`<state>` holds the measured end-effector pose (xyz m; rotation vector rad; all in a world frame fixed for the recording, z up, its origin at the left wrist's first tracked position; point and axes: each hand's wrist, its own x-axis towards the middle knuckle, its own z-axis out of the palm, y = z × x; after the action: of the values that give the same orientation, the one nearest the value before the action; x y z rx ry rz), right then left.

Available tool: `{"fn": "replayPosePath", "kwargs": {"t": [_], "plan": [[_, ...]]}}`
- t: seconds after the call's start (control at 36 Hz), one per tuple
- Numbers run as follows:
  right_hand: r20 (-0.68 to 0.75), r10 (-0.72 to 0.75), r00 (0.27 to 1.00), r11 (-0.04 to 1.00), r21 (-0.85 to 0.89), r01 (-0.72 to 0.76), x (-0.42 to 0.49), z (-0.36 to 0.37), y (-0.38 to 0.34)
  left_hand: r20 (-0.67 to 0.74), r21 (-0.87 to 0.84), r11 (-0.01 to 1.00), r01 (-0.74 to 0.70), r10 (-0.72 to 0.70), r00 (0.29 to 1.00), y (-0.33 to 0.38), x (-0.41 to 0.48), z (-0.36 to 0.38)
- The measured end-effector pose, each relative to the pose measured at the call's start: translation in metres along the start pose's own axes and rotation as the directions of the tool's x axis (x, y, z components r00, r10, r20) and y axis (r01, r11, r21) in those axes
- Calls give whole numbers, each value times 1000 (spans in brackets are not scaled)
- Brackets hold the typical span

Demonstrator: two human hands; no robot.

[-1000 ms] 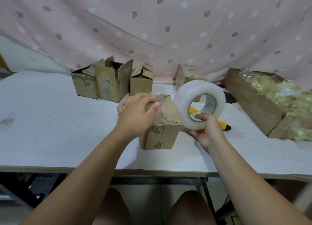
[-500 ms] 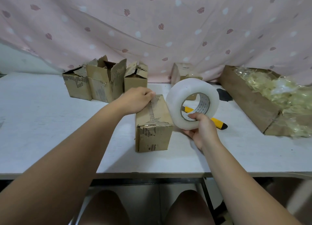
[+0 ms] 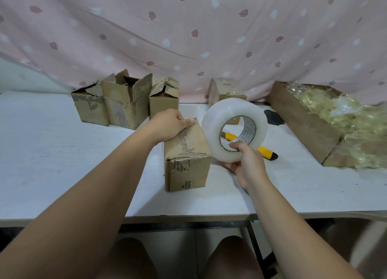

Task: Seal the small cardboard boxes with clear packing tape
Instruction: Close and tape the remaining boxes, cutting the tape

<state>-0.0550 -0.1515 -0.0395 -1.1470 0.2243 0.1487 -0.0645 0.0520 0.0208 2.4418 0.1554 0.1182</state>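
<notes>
A small worn cardboard box (image 3: 187, 163) stands on the white table (image 3: 52, 153), its top flaps folded down. My left hand (image 3: 167, 123) rests on the far left top edge of this box, fingers curled over the edge and thumb lying along the top. My right hand (image 3: 248, 163) holds a large roll of clear packing tape (image 3: 230, 119) upright just right of the box, thumb inside the core and fingers under the rim. No free tape end is visible.
Three open small boxes (image 3: 125, 104) stand at the back left, another box (image 3: 224, 90) sits by the pink curtain. A yellow utility knife (image 3: 265, 152) lies behind the roll. A long carton of crumpled plastic film (image 3: 326, 119) fills the right side.
The box top flaps went from raised to flat. My left hand slid from the middle of the box top to its far left edge. The tape roll stayed beside the box.
</notes>
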Motion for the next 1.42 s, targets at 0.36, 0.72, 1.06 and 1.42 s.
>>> {"fn": "replayPosePath", "kwargs": {"t": [0.36, 0.72, 1.06, 1.42], "plan": [[375, 187, 908, 868, 370, -331, -16, -4, 5, -203, -376, 918, 126, -214, 956, -11, -8, 6], [269, -18, 963, 977, 210, -41, -24, 35, -2, -343, -656, 751, 76, -386, 856, -34, -37, 15], [335, -386, 860, 887, -122, 446, -34, 67, 7, -545, -428, 848, -312, 33, 838, -34, -70, 14], [383, -416, 825, 785, -308, 538, -44, 75, 15, -272, -633, 740, -228, 63, 960, -41, -96, 26]]}}
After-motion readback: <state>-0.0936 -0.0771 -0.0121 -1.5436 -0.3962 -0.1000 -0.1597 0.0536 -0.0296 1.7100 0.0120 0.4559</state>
